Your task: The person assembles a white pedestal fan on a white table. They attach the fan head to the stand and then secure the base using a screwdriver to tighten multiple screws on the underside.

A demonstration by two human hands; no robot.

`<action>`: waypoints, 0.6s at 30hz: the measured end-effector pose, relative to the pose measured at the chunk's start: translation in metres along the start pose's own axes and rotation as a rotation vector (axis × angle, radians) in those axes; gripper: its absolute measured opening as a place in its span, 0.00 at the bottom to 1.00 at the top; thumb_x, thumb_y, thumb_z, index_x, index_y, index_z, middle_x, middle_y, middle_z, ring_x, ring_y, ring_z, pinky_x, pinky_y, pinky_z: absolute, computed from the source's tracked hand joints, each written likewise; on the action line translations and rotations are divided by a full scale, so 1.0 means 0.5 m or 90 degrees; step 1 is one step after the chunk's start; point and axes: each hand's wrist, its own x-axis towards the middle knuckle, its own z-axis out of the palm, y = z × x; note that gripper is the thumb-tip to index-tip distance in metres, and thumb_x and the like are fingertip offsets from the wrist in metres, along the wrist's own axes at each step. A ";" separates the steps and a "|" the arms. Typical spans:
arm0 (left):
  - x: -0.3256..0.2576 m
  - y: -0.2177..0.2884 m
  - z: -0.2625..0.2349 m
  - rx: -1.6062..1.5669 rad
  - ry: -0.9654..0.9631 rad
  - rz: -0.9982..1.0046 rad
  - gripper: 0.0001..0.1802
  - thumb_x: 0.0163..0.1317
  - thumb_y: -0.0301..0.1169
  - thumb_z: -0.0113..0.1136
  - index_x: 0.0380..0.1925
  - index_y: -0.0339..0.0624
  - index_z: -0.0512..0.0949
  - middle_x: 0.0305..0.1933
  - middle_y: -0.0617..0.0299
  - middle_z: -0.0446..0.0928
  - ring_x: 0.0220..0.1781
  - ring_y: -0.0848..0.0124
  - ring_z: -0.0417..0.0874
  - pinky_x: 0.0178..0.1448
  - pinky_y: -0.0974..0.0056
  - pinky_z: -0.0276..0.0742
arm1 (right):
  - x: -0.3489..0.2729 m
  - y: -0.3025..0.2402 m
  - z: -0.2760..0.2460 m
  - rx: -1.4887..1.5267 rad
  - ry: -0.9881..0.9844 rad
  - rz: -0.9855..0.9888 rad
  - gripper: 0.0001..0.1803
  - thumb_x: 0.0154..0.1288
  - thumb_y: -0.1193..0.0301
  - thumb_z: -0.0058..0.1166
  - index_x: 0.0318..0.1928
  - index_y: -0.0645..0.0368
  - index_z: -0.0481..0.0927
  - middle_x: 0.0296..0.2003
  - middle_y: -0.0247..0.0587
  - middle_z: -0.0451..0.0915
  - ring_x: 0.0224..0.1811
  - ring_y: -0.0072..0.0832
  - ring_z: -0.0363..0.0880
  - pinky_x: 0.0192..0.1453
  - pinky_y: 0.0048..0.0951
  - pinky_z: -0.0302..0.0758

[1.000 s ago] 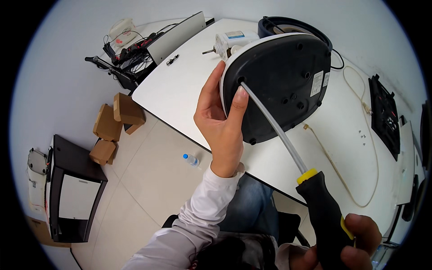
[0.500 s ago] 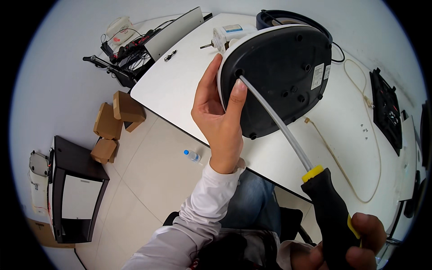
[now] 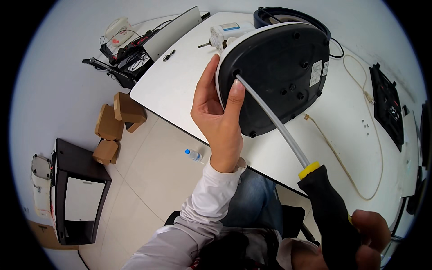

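My left hand (image 3: 220,114) grips the near left edge of an appliance base (image 3: 274,76). Its black underside, with several round holes and feet, is tilted toward me, and a white shell shows along the rim. The long shaft of a black and yellow screwdriver (image 3: 325,204) runs up to a hole by my left thumb; the tip is hidden in that hole. At the lower right, my right hand (image 3: 371,234) is closed around the handle, its palm mostly hidden. Behind the base sits a white motor-like unit (image 3: 227,33) with a metal shaft; whether they join is hidden.
On the white table (image 3: 180,94) lie a pale power cord (image 3: 333,150), several small screws (image 3: 365,126) and a black tool case (image 3: 387,105). A dark round ring (image 3: 292,13) stands behind the base. Cardboard boxes (image 3: 109,123) and a bottle (image 3: 193,155) are on the floor.
The screwdriver's handle has turned slightly, showing less of its yellow strip, and my right fingers have shifted around it. The base has moved slightly left and up in view.
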 end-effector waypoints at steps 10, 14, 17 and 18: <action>-0.030 -0.017 -0.023 0.021 -0.035 -0.013 0.29 0.60 0.28 0.62 0.62 0.35 0.66 0.63 0.52 0.69 0.59 0.68 0.75 0.62 0.68 0.70 | -0.049 -0.005 0.015 -0.016 0.091 0.073 0.22 0.61 0.75 0.48 0.56 0.54 0.59 0.50 0.60 0.66 0.48 0.50 0.74 0.49 0.40 0.76; -0.035 -0.027 -0.030 0.050 -0.026 0.029 0.28 0.61 0.25 0.60 0.62 0.36 0.66 0.63 0.53 0.69 0.59 0.69 0.75 0.60 0.69 0.72 | -0.090 -0.031 0.088 0.147 0.273 0.115 0.15 0.68 0.64 0.49 0.52 0.52 0.67 0.48 0.45 0.71 0.51 0.44 0.73 0.50 0.39 0.74; -0.042 -0.019 -0.038 0.078 -0.023 -0.002 0.30 0.60 0.24 0.59 0.63 0.35 0.63 0.65 0.52 0.66 0.60 0.68 0.73 0.62 0.67 0.68 | -0.119 -0.018 0.096 0.163 0.219 0.029 0.07 0.69 0.62 0.48 0.43 0.47 0.72 0.42 0.36 0.73 0.46 0.37 0.74 0.51 0.34 0.74; -0.041 -0.018 -0.034 0.082 -0.031 -0.009 0.31 0.60 0.25 0.59 0.64 0.34 0.62 0.66 0.52 0.64 0.59 0.69 0.72 0.61 0.67 0.67 | -0.118 -0.019 0.099 0.149 0.232 0.027 0.06 0.67 0.63 0.50 0.42 0.46 0.73 0.43 0.35 0.73 0.45 0.37 0.74 0.50 0.33 0.75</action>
